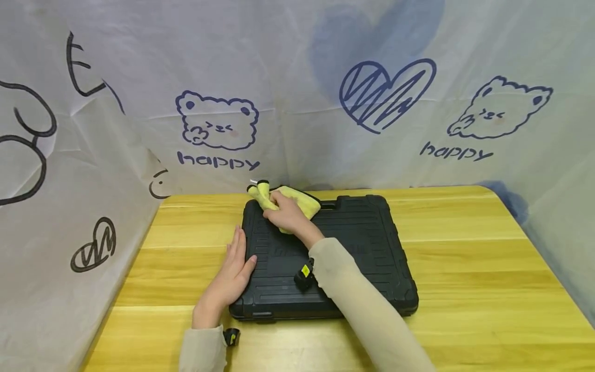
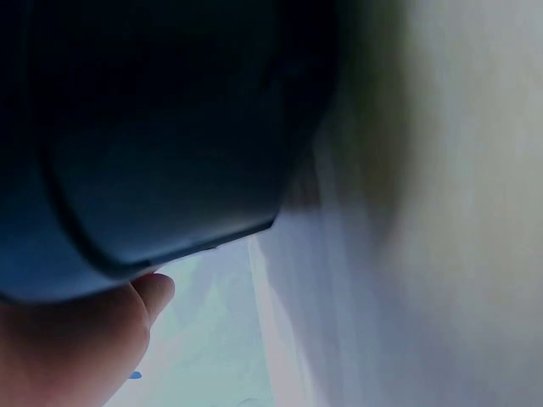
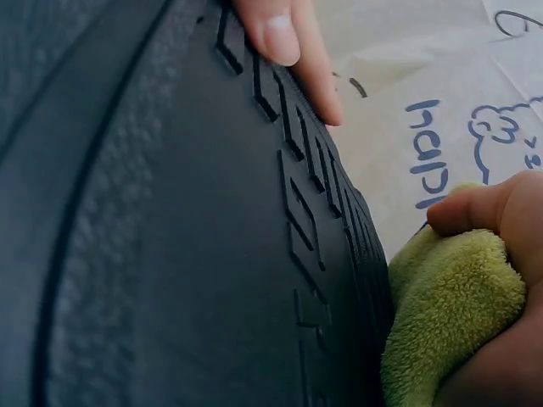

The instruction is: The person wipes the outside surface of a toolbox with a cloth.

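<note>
A black plastic carrying case (image 1: 325, 248) lies flat on the wooden table, its handle (image 1: 328, 205) toward the back. My right hand (image 1: 290, 212) grips a fuzzy yellow cloth (image 1: 302, 200) against the back left part of the lid. In the right wrist view the cloth (image 3: 454, 314) bunches under the thumb and fingers, close on the ribbed lid (image 3: 246, 237). Along the case's left side lies my left hand (image 1: 232, 271), fingers straight, thumb over the lid's edge. The left wrist view has the case's dark side (image 2: 170, 127) and part of that hand (image 2: 76, 348).
The wood-grain table (image 1: 474, 268) extends on both sides of the case. Behind it hangs a pale cloth backdrop (image 1: 297, 119) with drawn bears, hearts and lettering, which also runs along the left side. Small black wrist devices (image 1: 304, 276) sit by both cuffs.
</note>
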